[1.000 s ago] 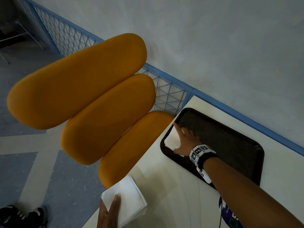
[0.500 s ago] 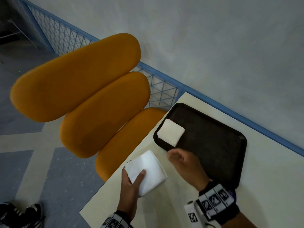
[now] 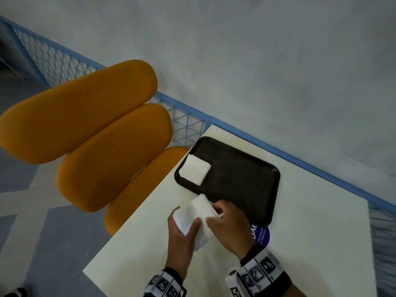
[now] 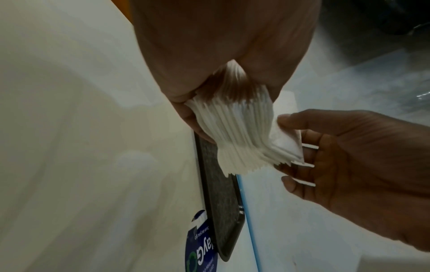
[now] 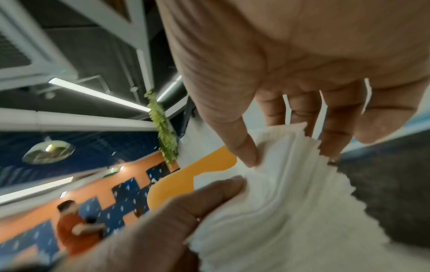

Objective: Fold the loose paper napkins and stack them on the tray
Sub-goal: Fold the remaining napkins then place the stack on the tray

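White paper fills both my hands: a thick wad of napkins (image 3: 194, 219) held above the table (image 3: 300, 243), just off the near edge of the tray (image 3: 246, 179); my left hand (image 3: 182, 239) grips the wad from below, thumb curled over its top face and fingers wrapped round the far side, so the many sheet edges fan out past my palm in the left wrist view; my right hand (image 3: 230, 226) has its thumb (image 5: 242, 149) pressed on the top sheet and its fingers (image 5: 335, 117) reaching behind the wad's corner, pinching the upper layers; how many sheets that pinch takes I cannot tell, since the right wrist view is blurred there; one folded napkin (image 3: 195, 169) lies flat on the dark tray, in its corner nearest the chair (image 3: 96, 136), well apart from the wad; the tray sits on the pale table close to the blue rail (image 3: 278, 151) along the wall; a round blue sticker (image 3: 261, 235) shows on the table just beside the tray's near edge, partly behind my right hand; the orange chair, three padded bars, stands past the table's left edge; both wrists wear bands (image 3: 260, 273) printed with black-and-white markers.
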Tool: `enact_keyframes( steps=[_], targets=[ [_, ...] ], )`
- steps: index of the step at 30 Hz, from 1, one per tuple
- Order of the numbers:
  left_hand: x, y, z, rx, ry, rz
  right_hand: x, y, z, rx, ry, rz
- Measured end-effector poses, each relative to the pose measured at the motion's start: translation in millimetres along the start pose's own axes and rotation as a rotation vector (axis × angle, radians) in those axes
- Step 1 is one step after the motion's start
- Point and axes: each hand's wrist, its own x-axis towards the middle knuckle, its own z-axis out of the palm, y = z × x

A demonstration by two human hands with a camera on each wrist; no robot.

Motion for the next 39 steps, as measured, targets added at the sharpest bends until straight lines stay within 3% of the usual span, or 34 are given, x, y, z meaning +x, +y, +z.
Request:
enact_keyframes(
  steps=[3,10,20,26,31,35,39],
  targets=[
    [-8.7,-1.0,4.7,-0.012,-0.002,0.042,-9.4,3.1,-7.2,-0.045,0.029,-0.061],
    [-22.8,-7.3,7.9,-0.027,-0.026,0.064,-23.4,5.4,-14.6,0.105,-0.108,-0.030],
    [-22.4,-8.0,-7.6,-0.338,-0.051,-0.164,-19.9,-5.3,-25.3,0.305,-0.281,0.000],
    [-12.8,-9.6,-25.3,-0.208,-0.029,-0.133,-7.2,-18.2,-39.6,0.437,-0.372,0.031],
    [6.6,-12.6,-52.8,-0.256,0.058,-0.178,45.4,-5.4,-66.8,0.337,-0.392,0.086],
    [22.3,-20.6,-76.0,-0.182,0.150,-0.174,112.2,33.0,-77.0,0.108,-0.271,0.194],
    [37.7,-24.7,-93.6,-0.101,0.222,-0.157,158.5,56.0,-70.1,-0.070,-0.330,0.281]
  ],
)
